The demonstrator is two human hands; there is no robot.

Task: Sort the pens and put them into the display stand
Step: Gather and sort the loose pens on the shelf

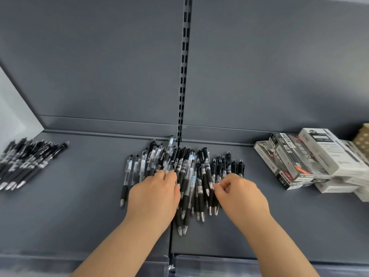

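Roughly, the sorting is partway through, judging by how the pens lie around the slotted upright [182, 86] of the shelf [79, 206].

Far to the left of the upright, a sorted batch [30, 162] of dark-bodied pens lies side by side, tips pointing the same way. That part looks done.

At the foot of the upright sits the mixed pile [191, 170]. Clear-barrelled and black pens are still jumbled over each other there, and it is the larger share of the work.

Both hands are on this pile. The left hand [154, 194] lies over the pens just left of the upright's line, fingers bent down among them. Whether its grip is clamped on any pen or merely pressing, I cannot tell.

The right hand [242, 193] is just right of that line. Its grip is closed, thumb against fingertips, on 1 black pen [218, 172] at the pile's right edge (which pen exactly is hard to make out).

Well to the right of the upright stand stacked pen boxes [303, 158], untouched.

No separate stand shows, so no pen can be judged as placed. My guess is that well over half of the task remains.
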